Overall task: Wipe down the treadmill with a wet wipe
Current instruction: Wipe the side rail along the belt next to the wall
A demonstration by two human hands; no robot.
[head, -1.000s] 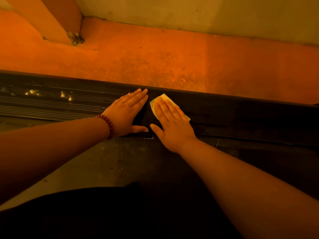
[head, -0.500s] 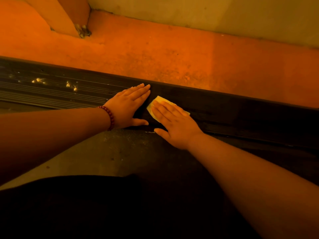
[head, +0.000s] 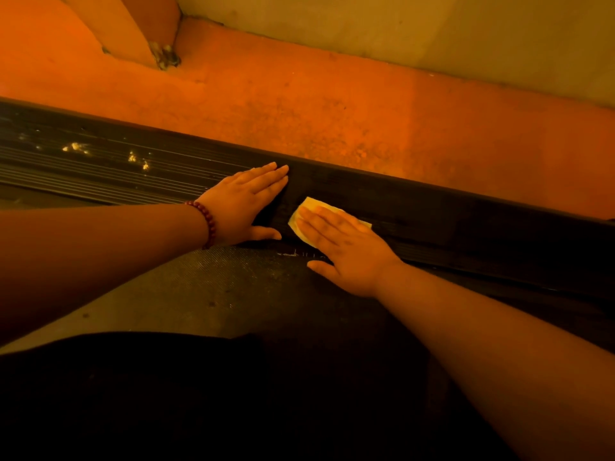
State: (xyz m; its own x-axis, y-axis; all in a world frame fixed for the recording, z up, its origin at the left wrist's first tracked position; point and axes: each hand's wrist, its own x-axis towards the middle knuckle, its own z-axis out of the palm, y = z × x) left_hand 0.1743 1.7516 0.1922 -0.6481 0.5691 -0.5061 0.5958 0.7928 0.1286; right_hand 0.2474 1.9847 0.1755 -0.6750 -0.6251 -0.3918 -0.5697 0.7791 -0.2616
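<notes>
Treadmill side rail [head: 466,221]: dark, ribbed, spanning 9 to 3 o'clock; belt [head: 206,294] at 6 of it. L hand [head: 246,201]: flat, fingers straight, pressed on rail, holding nothing, prob. bracing body wt. R hand [head: 346,251] at its 3 o'clock: flat, fingers straight, pinning wet wipe [head: 311,207] to rail for even pressure. Pale specks [head: 76,147] at 9 o'clock, likely unwiped.

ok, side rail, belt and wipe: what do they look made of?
Side rail: dark, matte, fine lengthwise ribs; likely moulded plastic or rubber. Belt: dark sheet with fine woven-like grain, probably rubberised fabric, dusty. Wet wipe: thin pale sheet, folded, lying flat under the right hand; looks like nonwoven cloth.
</notes>
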